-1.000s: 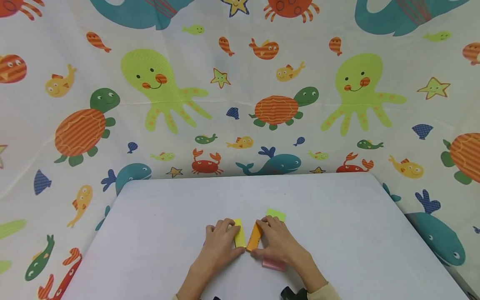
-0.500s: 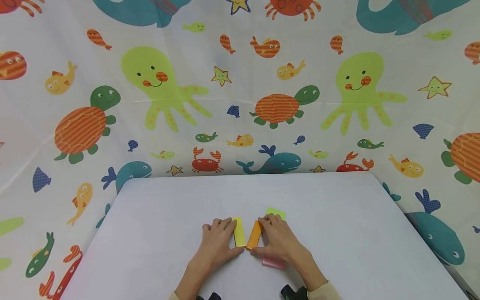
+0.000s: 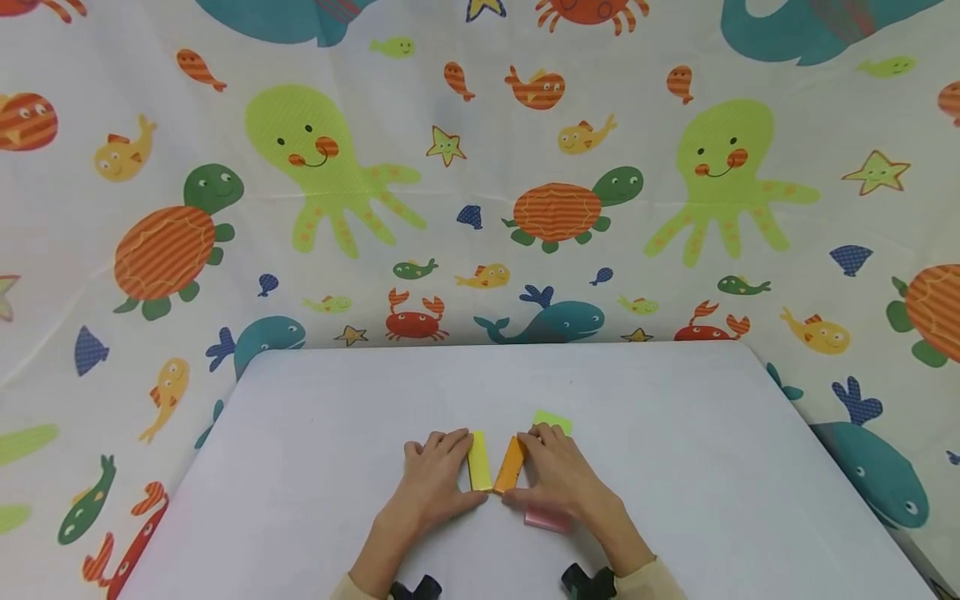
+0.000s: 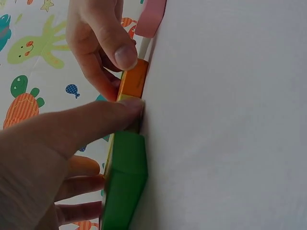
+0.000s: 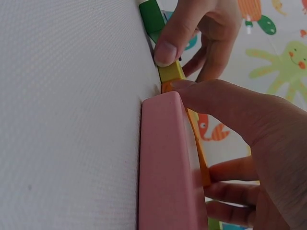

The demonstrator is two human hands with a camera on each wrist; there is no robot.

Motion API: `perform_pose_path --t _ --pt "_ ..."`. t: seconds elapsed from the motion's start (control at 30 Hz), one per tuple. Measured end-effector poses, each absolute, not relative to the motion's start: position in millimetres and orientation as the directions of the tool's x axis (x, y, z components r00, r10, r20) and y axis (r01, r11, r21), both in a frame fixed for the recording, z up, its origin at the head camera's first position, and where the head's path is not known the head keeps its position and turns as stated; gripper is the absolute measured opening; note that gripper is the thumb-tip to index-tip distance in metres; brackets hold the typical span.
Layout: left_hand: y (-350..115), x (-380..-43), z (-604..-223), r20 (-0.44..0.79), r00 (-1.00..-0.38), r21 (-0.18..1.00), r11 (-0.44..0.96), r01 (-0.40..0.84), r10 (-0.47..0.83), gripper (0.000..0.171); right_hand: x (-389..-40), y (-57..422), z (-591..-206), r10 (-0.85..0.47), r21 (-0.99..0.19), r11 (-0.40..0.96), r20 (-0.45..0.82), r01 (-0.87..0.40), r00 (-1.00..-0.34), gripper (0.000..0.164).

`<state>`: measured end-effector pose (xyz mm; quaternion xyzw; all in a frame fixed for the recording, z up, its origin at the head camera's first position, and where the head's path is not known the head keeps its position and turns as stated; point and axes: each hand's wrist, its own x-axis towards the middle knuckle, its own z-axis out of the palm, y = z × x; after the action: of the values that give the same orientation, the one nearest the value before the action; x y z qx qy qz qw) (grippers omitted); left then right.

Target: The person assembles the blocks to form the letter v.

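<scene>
On the white table, a yellow block [image 3: 480, 461] and an orange block [image 3: 510, 464] lie with their near ends close together and their far ends apart. My left hand [image 3: 435, 479] holds the yellow block, thumb at its near end and fingertips along its left side. The orange block is pinched by my right hand [image 3: 558, 475], its thumb at the near end and its fingers at the far right side. A green block [image 4: 125, 177] stands beside my left hand in the left wrist view; the hand hides it in the head view.
A pink block [image 3: 547, 520] lies under the right wrist, nearer the person. Just beyond the right fingers lies a lime green block [image 3: 553, 421], partly covered. The white table [image 3: 675, 433] ends at a cloth [image 3: 450, 192] printed with sea animals.
The left fingertips have drawn back from over the yellow block to its left side, so more of its top shows. Both blocks stay nearly in place. The head view has shifted slightly.
</scene>
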<state>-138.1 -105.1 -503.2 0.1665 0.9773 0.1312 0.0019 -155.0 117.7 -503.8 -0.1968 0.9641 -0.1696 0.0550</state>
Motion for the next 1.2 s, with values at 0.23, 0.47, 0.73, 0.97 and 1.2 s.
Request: perform_pose_path --t 0.23,0.47,0.73,0.97,1.2 --pt "-107 -139 -500 0.064 -0.93 0.266 0.892 0.365 0.362 0.082 -156 119 -505 -0.395 -0.361 0.863 -0.046 -0.354 -0.917 0.087" --pt "-107 -140 -502 0.065 -0.928 0.279 0.887 0.369 0.366 0.083 -156 120 -503 -0.39 -0.373 0.864 -0.069 -0.339 -0.918 0.086" --pt "-107 -139 -499 0.037 -0.936 0.285 0.894 0.346 0.351 0.088 -155 121 -501 -0.415 -0.378 0.852 -0.063 -0.363 -0.908 0.085" --pt "-109 -136 -494 -0.012 -0.938 0.301 0.896 0.327 0.346 0.092 -154 122 -498 -0.427 -0.395 0.845 -0.095 -0.36 -0.899 0.085" --pt "-109 -132 -492 -0.038 -0.93 0.295 0.894 0.338 0.364 0.093 -154 122 -497 -0.434 -0.405 0.843 -0.124 -0.354 -0.892 0.087"
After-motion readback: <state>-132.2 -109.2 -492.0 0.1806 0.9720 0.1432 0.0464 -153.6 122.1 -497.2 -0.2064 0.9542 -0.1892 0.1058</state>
